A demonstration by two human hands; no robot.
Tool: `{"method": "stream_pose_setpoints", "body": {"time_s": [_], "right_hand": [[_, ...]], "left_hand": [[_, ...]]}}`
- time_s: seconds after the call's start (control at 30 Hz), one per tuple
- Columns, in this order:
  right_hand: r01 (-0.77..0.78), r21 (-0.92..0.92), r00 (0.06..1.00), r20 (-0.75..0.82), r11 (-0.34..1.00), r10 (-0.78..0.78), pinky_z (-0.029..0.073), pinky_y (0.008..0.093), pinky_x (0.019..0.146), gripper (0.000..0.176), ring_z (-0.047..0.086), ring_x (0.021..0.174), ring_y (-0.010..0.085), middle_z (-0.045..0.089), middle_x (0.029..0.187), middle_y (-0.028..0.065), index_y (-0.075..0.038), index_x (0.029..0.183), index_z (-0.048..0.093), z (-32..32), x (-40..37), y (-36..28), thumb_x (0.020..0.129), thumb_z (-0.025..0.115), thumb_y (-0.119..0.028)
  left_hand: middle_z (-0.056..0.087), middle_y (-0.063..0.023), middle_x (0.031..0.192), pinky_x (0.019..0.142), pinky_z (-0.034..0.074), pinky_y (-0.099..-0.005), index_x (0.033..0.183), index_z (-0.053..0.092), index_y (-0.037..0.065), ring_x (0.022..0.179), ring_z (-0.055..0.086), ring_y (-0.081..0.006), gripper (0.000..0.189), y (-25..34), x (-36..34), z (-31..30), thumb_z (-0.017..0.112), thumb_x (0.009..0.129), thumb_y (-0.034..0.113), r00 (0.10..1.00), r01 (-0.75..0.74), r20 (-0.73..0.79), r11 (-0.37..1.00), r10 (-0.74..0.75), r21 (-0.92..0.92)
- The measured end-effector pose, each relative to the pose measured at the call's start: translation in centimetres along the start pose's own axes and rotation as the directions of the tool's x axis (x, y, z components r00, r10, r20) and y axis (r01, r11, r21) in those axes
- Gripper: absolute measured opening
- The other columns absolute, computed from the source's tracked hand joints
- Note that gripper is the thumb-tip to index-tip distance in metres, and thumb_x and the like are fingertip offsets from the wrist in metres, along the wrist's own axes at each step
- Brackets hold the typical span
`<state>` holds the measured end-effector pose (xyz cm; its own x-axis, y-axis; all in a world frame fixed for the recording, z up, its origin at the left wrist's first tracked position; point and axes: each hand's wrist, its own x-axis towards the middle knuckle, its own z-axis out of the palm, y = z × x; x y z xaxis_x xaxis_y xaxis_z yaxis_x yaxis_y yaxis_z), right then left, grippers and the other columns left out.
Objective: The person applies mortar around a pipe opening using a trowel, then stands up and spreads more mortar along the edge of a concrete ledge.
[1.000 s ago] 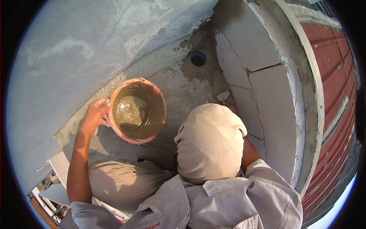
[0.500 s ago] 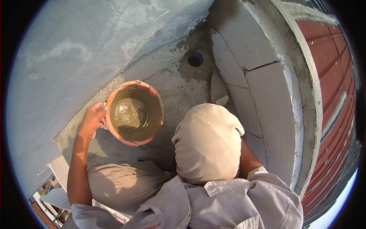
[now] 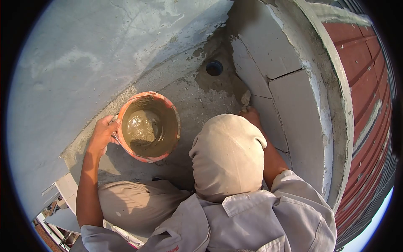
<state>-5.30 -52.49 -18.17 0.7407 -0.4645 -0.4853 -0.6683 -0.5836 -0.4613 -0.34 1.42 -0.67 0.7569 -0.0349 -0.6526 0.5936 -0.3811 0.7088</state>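
Observation:
My left hand is closed on the left edge of an orange bucket, with the thumb over the rim. The bucket tilts toward me, and wet grey-brown mortar pools in its bottom and coats its inner wall. Past my knee, at the foot of the block wall, my right hand is closed around the near end of a mortar-caked trowel. Its blade points toward the corner and blends into the wet floor. My knee hides part of my right forearm.
A round dark pipe opening sits in the wet mortar patch near the corner. A plastered wall rises on the left, a pale block wall on the right. Red metal sheeting lies beyond. My bent knee fills the centre.
My right hand has come out from behind my knee, moving forward along the block wall. The trowel has shifted forward toward the corner. My left hand and the bucket have barely moved.

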Motion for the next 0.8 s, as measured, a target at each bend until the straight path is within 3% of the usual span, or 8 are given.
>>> {"method": "stream_pose_setpoints", "body": {"time_s": [0.07, 0.17, 0.47, 0.57, 0.67, 0.8], "right_hand": [[0.020, -0.062, 0.996, -0.089, 0.998, -0.025, 0.054, 0.0465, 0.087, 0.047, 0.072, 0.098, 0.0366, 0.073, 0.105, 0.0273, 0.007, 0.120, 0.066, -0.2, 0.1, 0.5, 0.087, 0.075, -0.024], [-0.057, -0.066, 0.993, -0.103, 0.996, 0.050, 0.053, 0.0518, 0.096, 0.054, 0.066, 0.116, 0.0470, 0.068, 0.122, 0.0322, 0.005, 0.129, 0.059, -0.3, -1.0, 0.2, 0.089, 0.075, -0.026], [0.194, -0.078, 0.874, -0.438, 0.978, -0.208, 0.053, 0.0496, 0.091, 0.051, 0.070, 0.104, 0.0427, 0.069, 0.111, 0.0286, 0.005, 0.128, 0.056, 2.4, -4.9, 2.2, 0.089, 0.076, -0.022], [0.180, -0.026, 0.938, -0.296, 0.983, -0.180, 0.054, 0.0476, 0.084, 0.045, 0.071, 0.095, 0.0414, 0.071, 0.101, 0.0276, 0.006, 0.123, 0.061, 0.8, -4.4, 2.0, 0.089, 0.075, -0.021], [0.294, -0.046, 0.936, -0.188, 0.955, -0.297, 0.055, 0.0468, 0.075, 0.039, 0.071, 0.082, 0.0399, 0.071, 0.088, 0.0250, 0.006, 0.115, 0.065, -0.7, -4.2, 1.5, 0.090, 0.074, -0.022], [0.267, 0.100, 0.964, -0.051, 0.959, -0.263, 0.053, 0.0450, 0.068, 0.033, 0.067, 0.070, 0.0353, 0.070, 0.083, 0.0226, 0.006, 0.106, 0.068, -0.6, -2.1, 1.8, 0.092, 0.072, -0.023]], "left_hand": [[0.065, -0.0036, 0.082, 0.052, 0.054, -0.0264, 0.100, 0.062, 0.005, 0.064, 0.063, -0.0099, 0.027, 0.1, 0.1, 0.2, 0.062, 0.104, 0.032, 1.000, -0.005, 0.008, 1.000, 0.005, 0.018], [0.065, -0.0042, 0.082, 0.051, 0.054, -0.0265, 0.099, 0.062, 0.004, 0.063, 0.063, -0.0096, 0.025, 0.0, 0.3, 0.3, 0.062, 0.104, 0.028, 1.000, -0.015, 0.011, 1.000, 0.016, -0.006], [0.066, -0.0049, 0.081, 0.049, 0.053, -0.0257, 0.098, 0.062, 0.003, 0.062, 0.063, -0.0096, 0.023, -0.4, 0.1, 0.0, 0.063, 0.103, 0.025, 1.000, -0.020, -0.004, 0.999, 0.020, -0.035], [0.066, -0.0050, 0.081, 0.049, 0.053, -0.0256, 0.099, 0.062, 0.003, 0.062, 0.064, -0.0097, 0.023, -0.3, 0.3, 0.0, 0.063, 0.103, 0.026, 1.000, -0.019, -0.008, 0.999, 0.018, -0.028], [0.067, -0.0051, 0.082, 0.049, 0.053, -0.0259, 0.099, 0.062, 0.003, 0.062, 0.064, -0.0097, 0.023, -0.3, 0.4, 0.0, 0.064, 0.103, 0.026, 1.000, -0.023, -0.001, 0.999, 0.023, -0.029], [0.067, -0.0051, 0.082, 0.049, 0.052, -0.0260, 0.100, 0.062, 0.003, 0.062, 0.063, -0.0095, 0.023, -0.3, 0.2, 0.2, 0.064, 0.103, 0.026, 1.000, -0.028, 0.003, 0.999, 0.028, -0.034]]}}
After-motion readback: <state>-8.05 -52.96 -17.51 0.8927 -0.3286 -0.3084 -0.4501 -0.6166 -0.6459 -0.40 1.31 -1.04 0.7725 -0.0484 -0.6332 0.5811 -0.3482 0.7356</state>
